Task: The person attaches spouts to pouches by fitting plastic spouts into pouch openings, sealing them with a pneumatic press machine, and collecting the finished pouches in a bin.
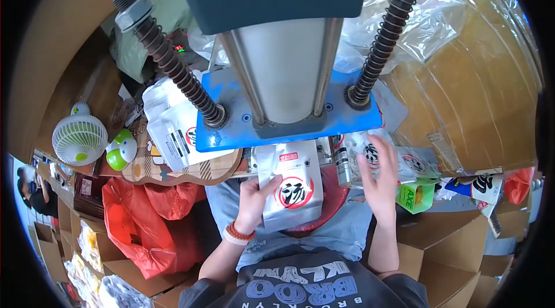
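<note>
My left hand grips the left edge of a silver foil pouch between thumb and fingers. The pouch carries a black character in a red ring, and its top end lies under the blue plate of a press. My right hand is at the right, fingers stretched and thumb apart, over another printed pouch; whether it touches that pouch I cannot tell. A similar pouch lies just beyond it. Beside my right thumb stands a small metal cylinder.
The press's grey air cylinder and two spring rods rise ahead. More pouches lie on a patterned board at left. A small fan, red bags and cardboard boxes surround the seat.
</note>
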Demonstrator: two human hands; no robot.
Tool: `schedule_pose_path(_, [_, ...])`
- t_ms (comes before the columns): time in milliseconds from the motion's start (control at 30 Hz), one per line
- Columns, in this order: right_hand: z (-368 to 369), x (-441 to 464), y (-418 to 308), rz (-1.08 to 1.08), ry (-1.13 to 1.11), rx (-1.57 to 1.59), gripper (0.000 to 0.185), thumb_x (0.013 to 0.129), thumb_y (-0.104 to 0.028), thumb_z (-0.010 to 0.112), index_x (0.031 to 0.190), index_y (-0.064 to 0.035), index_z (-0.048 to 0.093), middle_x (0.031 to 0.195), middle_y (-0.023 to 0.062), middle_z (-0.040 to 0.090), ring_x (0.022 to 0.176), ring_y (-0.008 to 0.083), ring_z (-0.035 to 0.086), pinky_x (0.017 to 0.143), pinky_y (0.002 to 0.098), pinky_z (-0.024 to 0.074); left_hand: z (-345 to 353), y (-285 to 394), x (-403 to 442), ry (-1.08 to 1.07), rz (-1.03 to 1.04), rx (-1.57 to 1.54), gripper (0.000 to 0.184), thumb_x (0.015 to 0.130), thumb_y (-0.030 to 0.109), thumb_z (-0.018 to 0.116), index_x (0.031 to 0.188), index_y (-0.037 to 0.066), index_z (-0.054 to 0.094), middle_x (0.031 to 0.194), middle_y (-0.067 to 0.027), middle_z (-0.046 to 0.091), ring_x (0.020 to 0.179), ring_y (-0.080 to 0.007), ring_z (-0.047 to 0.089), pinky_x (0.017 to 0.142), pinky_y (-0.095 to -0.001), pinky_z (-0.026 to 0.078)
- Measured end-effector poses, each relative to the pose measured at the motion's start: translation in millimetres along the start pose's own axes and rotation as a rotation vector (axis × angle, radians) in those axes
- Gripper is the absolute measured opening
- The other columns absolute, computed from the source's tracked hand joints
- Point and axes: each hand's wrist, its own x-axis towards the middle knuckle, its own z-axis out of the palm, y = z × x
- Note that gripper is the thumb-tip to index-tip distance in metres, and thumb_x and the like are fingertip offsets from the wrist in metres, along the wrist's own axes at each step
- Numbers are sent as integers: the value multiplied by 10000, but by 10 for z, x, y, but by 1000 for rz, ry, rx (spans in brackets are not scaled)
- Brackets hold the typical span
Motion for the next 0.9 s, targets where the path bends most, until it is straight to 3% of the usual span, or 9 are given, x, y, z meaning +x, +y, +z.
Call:
schedule_pose_path(200, [289,-259,636,140,-311,-65,335,840,-10,659,1170,-55,622,1057,165,597,883,335,611,780,397,493,-14,-62,66,-62,-15,-53,274,922,148,717,1109,-52,695,1008,-61,729,846,-79,652,736,-244,515])
schedule_pose_path(267, [182,-237,611,152,-320,-16,291,845,-6,665,1132,-41,626,1012,140,591,782,259,620,697,349,489,-276,29,156,-67,240,337,323,923,182,727,1142,-51,682,1009,-29,722,861,-69,635,757,-235,510])
schedule_pose_path(367, [-22,-207,437,185,-139,104,237,864,-19,669,1098,-34,633,1004,113,585,770,209,596,683,321,474,-891,407,318,617,780,1496,783,861,464,719,1432,-6,464,1494,-188,457,1416,-305,389,1128,-563,275])
schedule_pose_path(433, [-51,-349,462,256,-158,156,211,886,-25,660,1096,-29,638,1045,73,580,842,158,572,757,273,462,-1589,80,520,459,535,1770,896,824,575,677,1486,45,388,1615,-184,233,1519,-342,119,1153,-648,96])
schedule_pose_path(533, [18,-464,361,426,-75,778,208,898,-22,646,1106,-16,652,1156,72,580,993,151,567,890,261,440,-1475,165,144,123,649,1686,655,802,287,762,1380,98,518,1526,-127,431,1421,-309,390,1150,-552,268])
schedule_pose_path(567, [-26,-473,262,360,-84,812,201,906,-31,646,1104,-7,661,1208,80,568,1067,160,549,941,272,414,-1534,-10,150,252,871,1630,488,783,102,741,1258,100,629,1326,-104,626,1228,-294,599,1017,-432,468])
schedule_pose_path(633, [-116,-432,20,210,-82,828,184,900,-55,676,1072,9,681,1267,132,578,1123,218,581,959,318,448,-1438,15,-24,331,851,1385,324,788,15,694,1101,95,717,1091,-110,727,1036,-296,698,818,-341,560])
schedule_pose_path(667, [-174,-411,-134,158,-93,838,197,879,-56,702,1064,9,680,1219,133,608,1076,226,608,922,325,480,-1333,106,-161,389,569,1277,278,785,-70,636,991,79,750,962,-115,746,932,-287,727,739,-322,566])
schedule_pose_path(900, [164,-305,-710,-510,-236,540,316,714,-22,822,1014,-22,720,1058,96,717,970,255,691,802,354,574,-497,442,-824,294,962,1163,401,612,-124,576,930,48,751,983,-85,752,1001,-292,719,806,-343,581])
